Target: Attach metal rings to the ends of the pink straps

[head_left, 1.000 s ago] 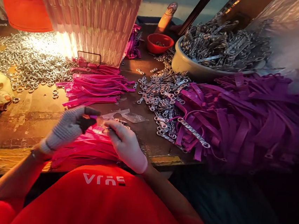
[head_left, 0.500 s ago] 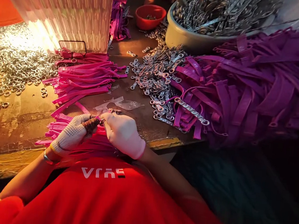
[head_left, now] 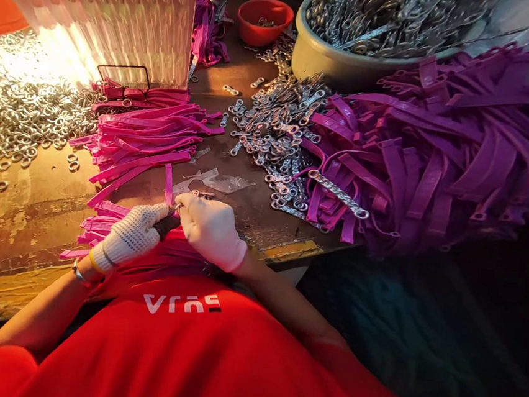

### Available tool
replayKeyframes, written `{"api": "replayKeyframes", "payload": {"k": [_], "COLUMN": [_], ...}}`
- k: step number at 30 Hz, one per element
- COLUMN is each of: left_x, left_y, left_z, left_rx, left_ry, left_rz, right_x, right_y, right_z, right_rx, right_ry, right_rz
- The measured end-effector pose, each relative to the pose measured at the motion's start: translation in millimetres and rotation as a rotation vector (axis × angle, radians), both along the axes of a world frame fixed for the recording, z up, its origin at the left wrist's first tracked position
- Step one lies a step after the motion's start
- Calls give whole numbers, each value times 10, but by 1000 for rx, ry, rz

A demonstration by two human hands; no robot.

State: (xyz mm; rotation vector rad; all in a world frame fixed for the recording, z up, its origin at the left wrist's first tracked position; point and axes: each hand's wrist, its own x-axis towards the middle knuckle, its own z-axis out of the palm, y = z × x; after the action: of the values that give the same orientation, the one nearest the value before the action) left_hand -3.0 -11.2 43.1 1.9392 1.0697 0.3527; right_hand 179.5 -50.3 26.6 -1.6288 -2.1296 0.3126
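Head view: silver rings (head_left: 24,116) spread far left on the table (head_left: 34,201), within easy reach. Pink straps (head_left: 149,134) lie stacked flat just right of them, more heaped at the near edge under the hands. Left hand (head_left: 132,236), knit glove, grip closed, pinching a pink strap (head_left: 168,184) that stands up from the fingers. Right hand (head_left: 209,231), white glove, grip closed on a small metal ring (head_left: 178,206) at the strap's lower end, touching the left fingertips. Metal clips (head_left: 275,137) centre, purple straps (head_left: 428,152) piled right, bowl (head_left: 324,64) of clips far right.
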Motion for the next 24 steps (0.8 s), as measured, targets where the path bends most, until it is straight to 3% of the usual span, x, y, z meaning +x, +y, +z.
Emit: {"api": "replayKeyframes", "payload": {"k": [4, 8, 19, 24], "left_x": [34, 27, 6, -118], "left_y": [-102, -202, -308, -156], "left_z": [-31, -115, -142, 44], "left_rx": [-114, -23, 99, 173], "left_ry": [-153, -94, 54, 93], "left_rz": [209, 186, 123, 20], "right_x": [81, 80, 20, -61], "right_y": [39, 69, -67, 21], "right_z": [231, 295, 18, 7], "right_rx": [-186, -323, -118, -69], "right_ry": [-4, -209, -292, -280], "right_rz": [92, 134, 267, 252]}}
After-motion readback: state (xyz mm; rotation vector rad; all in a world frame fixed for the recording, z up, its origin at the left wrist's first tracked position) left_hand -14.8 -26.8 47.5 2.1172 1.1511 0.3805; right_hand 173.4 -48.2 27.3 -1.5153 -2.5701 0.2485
